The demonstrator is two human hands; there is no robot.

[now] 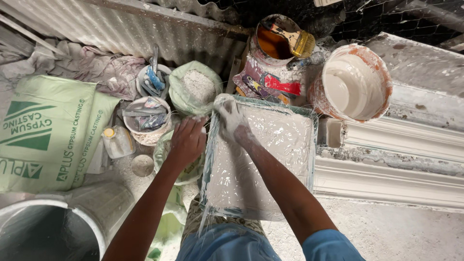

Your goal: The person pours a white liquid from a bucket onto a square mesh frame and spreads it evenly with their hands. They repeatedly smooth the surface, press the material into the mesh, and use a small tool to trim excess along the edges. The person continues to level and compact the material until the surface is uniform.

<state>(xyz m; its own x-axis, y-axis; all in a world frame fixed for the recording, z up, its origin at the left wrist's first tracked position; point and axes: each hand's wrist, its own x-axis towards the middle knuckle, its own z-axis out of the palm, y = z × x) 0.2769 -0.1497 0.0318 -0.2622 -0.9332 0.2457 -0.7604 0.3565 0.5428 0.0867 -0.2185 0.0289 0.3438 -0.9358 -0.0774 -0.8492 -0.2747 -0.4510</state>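
My plaster-coated right hand (231, 118) pressed open-palmed on the wet tray (309, 126) across my lap while my left hand (187, 140) gripped its edge; an uneven push could, I judged, have tipped it.

Both bare forearms reach away from the body toward the far side, converging slightly. The left hand (187, 139) is seen from the back, fingers curled downward, dusted with white. The right hand (231, 119) lies just beside it, farther out, coated in white paste, fingers bent and pressing down.
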